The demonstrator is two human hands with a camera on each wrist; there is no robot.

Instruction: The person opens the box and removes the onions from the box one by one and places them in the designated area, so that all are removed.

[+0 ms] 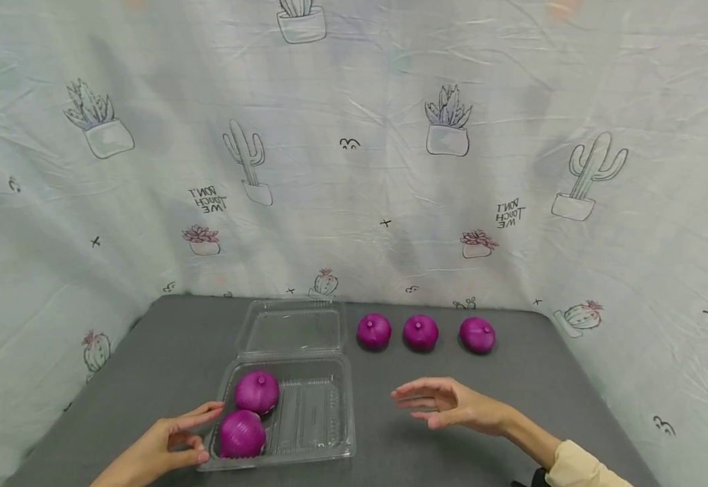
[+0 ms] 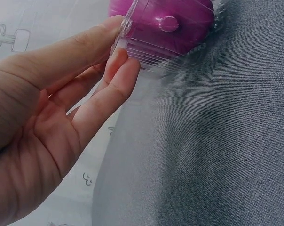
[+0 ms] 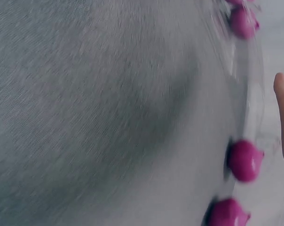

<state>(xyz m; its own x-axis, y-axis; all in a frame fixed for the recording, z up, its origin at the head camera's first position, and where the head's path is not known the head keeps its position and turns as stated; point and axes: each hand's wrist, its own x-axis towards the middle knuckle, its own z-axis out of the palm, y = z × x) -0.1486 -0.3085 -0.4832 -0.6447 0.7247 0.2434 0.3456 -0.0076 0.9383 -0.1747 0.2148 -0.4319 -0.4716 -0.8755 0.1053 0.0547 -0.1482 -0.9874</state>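
A clear plastic clamshell container [image 1: 305,456] lies on the table with its lid [image 1: 295,328] folded back. Two red onions stand inside along its left side, a rear one [image 1: 257,391] and a front one [image 1: 242,434]. My left hand [image 1: 161,443] pinches the container's left rim between thumb and fingers; in the left wrist view the thumb [image 2: 76,52] presses on that rim, close to an onion [image 2: 179,21]. My right hand [image 1: 451,406] hovers above the table right of the container, fingers extended, holding nothing. Only part of it shows in the right wrist view.
Three more red onions sit in a row at the back right: one near the lid [image 1: 374,332], a middle one [image 1: 420,333] and a right one [image 1: 478,335]. The grey table [image 1: 414,453] ends at a white printed curtain [image 1: 354,182] behind and at both sides.
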